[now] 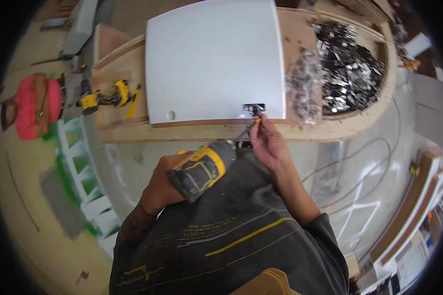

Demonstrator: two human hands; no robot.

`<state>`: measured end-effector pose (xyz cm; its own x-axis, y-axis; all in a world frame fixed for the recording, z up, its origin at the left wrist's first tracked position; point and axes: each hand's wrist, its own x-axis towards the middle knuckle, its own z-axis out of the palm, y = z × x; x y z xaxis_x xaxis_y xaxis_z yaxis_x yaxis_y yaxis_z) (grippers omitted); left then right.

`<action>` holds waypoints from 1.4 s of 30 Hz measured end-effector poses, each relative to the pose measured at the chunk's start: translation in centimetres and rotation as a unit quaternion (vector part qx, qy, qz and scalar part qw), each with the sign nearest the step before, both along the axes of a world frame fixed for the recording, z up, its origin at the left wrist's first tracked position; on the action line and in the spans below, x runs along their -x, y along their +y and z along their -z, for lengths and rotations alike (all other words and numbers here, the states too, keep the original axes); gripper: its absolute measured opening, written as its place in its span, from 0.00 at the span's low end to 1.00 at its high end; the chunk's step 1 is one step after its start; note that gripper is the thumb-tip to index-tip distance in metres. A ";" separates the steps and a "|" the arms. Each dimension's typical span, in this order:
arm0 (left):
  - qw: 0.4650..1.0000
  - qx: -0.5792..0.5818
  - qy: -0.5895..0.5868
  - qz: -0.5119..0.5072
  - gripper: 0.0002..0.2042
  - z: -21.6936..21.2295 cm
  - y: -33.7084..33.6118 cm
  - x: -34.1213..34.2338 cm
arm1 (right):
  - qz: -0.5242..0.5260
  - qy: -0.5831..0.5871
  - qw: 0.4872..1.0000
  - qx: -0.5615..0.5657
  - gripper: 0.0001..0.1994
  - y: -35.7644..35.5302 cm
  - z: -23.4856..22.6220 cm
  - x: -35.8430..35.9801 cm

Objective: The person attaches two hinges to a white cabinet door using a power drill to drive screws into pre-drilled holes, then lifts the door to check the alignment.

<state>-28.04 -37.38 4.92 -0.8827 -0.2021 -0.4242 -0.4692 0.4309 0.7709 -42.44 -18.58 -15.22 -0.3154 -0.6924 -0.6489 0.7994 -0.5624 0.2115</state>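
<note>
My left hand (166, 179) is closed round the grip of a yellow and black cordless drill (204, 169). Its long bit (242, 135) points up and to the right, toward a white panel (214, 59). Beside the panel's near edge, my right hand (269, 145) pinches the far end of the bit, where a small orange-yellow piece shows. Just past those fingertips a dark metal cabinet hinge (254, 108) lies on the panel near its right corner. Whether a screw sits at the tip is too small to tell. Toward the panel's near left corner is a round hole (170, 115).
Under the panel is a wooden workbench (202, 132). Many metal hinges (352, 64) fill its right-hand compartment, with small clear packets (305, 86) beside them. More yellow power tools (103, 98) lie at left. A person in a red shirt (32, 105) is farther left. A cable (364, 147) crosses the floor.
</note>
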 end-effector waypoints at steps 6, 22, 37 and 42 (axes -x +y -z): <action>1.000 0.014 -0.006 0.003 0.24 -0.5 0.9 1.8 | -0.035 -0.003 0.999 -0.024 0.08 1.5 -0.4 1.8; 0.996 -0.004 -0.074 -0.046 0.23 -2.0 3.1 4.6 | -0.074 0.019 0.997 -0.022 0.08 0.3 -0.5 1.4; 0.989 0.064 -0.128 0.028 0.23 -4.1 3.1 9.3 | -0.067 -0.005 0.994 -0.085 0.08 -0.2 -1.3 1.9; 0.970 0.081 -0.226 0.046 0.14 -4.1 2.6 8.8 | -0.066 -0.005 0.995 -0.076 0.08 -0.1 -1.3 1.8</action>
